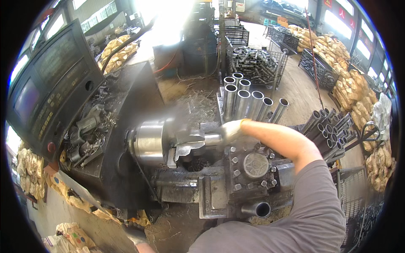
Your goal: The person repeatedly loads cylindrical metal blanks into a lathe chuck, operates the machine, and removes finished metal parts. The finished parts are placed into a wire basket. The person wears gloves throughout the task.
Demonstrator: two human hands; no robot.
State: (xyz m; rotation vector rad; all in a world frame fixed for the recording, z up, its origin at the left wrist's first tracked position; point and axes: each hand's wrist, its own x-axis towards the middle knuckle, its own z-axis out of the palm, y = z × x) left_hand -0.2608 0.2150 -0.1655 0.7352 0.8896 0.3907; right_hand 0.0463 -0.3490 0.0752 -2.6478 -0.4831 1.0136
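My right hand, in a pale glove, is closed round the outer end of a short metal tube. The tube's other end lies among the jaws of the lathe chuck, which is a shiny steel cylinder. Below and right of this hand stands the square tool post with several bolts. My left hand, in a glove with dark fingers, is low at the lower left, near the bottom end of a grey metal panel. Its fingers look loosely stretched, with nothing seen in them.
Several upright steel tubes stand behind the tool post, and more tubes are stacked at right. One tube lies near my body. A control panel and metal scraps are at left. Wire baskets of parts stand behind.
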